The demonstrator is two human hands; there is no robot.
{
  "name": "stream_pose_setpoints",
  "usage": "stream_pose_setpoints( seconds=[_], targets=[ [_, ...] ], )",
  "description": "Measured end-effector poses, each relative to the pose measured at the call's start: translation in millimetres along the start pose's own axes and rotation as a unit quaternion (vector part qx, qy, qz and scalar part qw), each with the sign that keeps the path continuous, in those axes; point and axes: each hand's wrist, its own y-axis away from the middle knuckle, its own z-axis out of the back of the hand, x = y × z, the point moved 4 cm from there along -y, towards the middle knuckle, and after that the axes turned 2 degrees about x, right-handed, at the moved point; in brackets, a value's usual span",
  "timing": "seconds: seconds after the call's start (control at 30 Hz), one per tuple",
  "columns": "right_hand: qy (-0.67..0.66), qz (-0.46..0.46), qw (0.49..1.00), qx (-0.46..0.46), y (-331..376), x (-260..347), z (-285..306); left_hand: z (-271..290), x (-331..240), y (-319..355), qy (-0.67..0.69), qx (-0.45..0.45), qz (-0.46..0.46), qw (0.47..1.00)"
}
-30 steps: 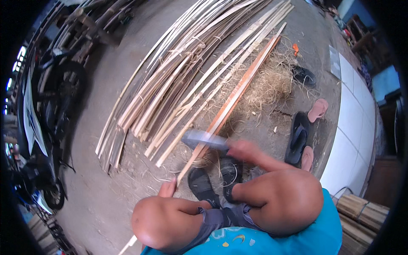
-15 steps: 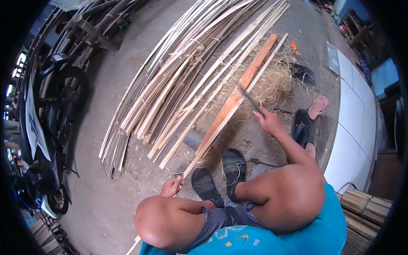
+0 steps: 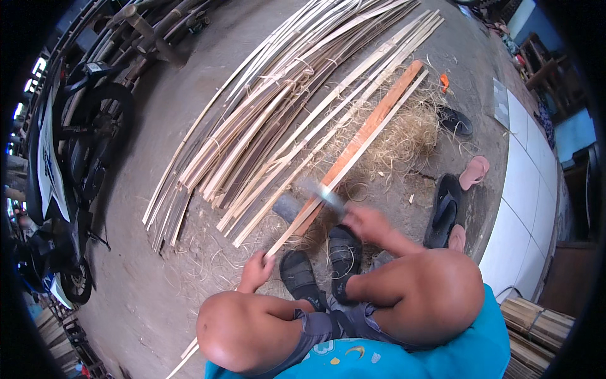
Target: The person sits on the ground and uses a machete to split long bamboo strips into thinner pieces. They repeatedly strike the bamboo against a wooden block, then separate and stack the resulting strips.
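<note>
A long, narrow, pale strip of bamboo or wood [image 3: 403, 98] lies along a reddish-brown plank [image 3: 372, 121] that slants up from the floor in front of my feet. My left hand [image 3: 257, 271] is closed on the strip's near end, beside my left knee. With my right hand [image 3: 369, 224] I grip a knife [image 3: 328, 197] whose blade, smeared by motion, crosses the strip near the plank's lower part. The knife's handle is mostly hidden in my fingers. A grey cylindrical block [image 3: 288, 207] sits by the plank's lower end.
Bundled strips [image 3: 252, 126] cover the floor to the left of the plank. Curly shavings [image 3: 404, 139] heap up on its right. A motorcycle [image 3: 76, 170] stands at far left; sandals [image 3: 444, 208] and white tiles [image 3: 524, 196] are at right, with bundled slats [image 3: 536, 322] behind.
My right hand has drawn the knife down along the strip toward me, from the plank's middle to its lower part. My left hand still grips the near end. The view has shifted slightly.
</note>
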Motion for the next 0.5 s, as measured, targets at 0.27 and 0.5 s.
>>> stream_pose_setpoints(
  seconds=[0.27, 0.5],
  targets=[
    [0.092, -0.305, 0.917, -0.242, 5, -161, 140, 29, -48, -44, -0.028, 0.024, -0.011, 0.999],
    [0.054, 0.028, 0.997, -0.054, -8, -18, 21, -5, -41, -99, -0.029, -0.026, -0.076, 0.996]
  ],
)
